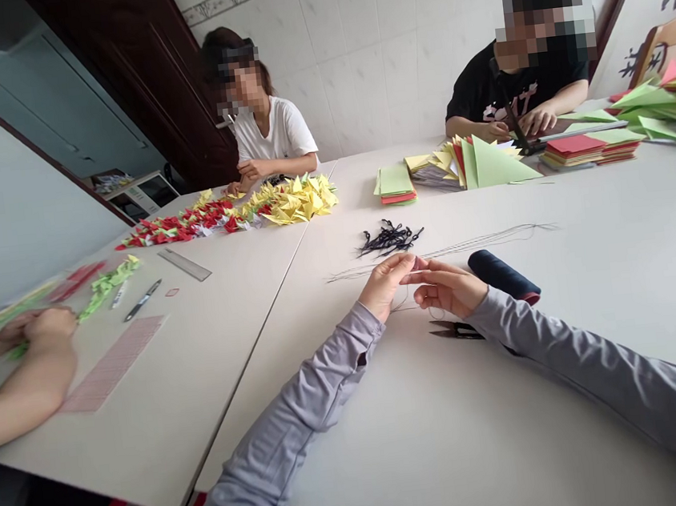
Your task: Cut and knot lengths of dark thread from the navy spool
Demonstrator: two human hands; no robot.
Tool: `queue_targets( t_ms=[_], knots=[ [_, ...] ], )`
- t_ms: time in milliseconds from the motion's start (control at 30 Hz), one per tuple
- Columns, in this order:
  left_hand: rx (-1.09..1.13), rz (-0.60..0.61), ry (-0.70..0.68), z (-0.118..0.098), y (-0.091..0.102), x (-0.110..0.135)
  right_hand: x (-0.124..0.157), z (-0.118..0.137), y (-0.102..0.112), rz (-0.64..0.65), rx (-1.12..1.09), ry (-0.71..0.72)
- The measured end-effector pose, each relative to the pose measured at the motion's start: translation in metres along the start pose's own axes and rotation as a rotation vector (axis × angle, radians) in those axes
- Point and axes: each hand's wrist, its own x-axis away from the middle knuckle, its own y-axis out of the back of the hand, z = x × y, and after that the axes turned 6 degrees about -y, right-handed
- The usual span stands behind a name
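My left hand and my right hand meet over the white table, fingertips pinched together on a thin thread that trails away to the right. Both arms wear grey sleeves. A dark blue spool of thread lies just behind my right wrist. Small black snips rest on the table under my right hand. A little heap of black knotted loops sits just beyond my hands.
Three other people sit around the tables. Folded yellow and red paper pieces lie at the far left, stacks of coloured paper at the far right. A ruler, a pen and a pink sheet lie left.
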Motion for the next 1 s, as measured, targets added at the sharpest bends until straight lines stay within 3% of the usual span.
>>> queue_targets(
  t_ms=[100, 433, 633, 1000],
  knots=[
    [0.028, 0.028, 0.045, 0.005, -0.001, 0.001, -0.002, -0.003, 0.002, 0.086, 0.039, -0.008],
    [0.012, 0.043, 0.007, 0.008, -0.002, 0.003, -0.004, -0.009, 0.016, -0.012, 0.128, 0.046],
    [0.062, 0.039, 0.069, 0.012, 0.000, 0.003, -0.004, -0.009, 0.017, -0.041, 0.135, 0.066],
    [0.229, 0.073, 0.032, -0.009, 0.008, 0.003, -0.004, -0.008, 0.025, -0.127, 0.123, 0.125]
  ],
)
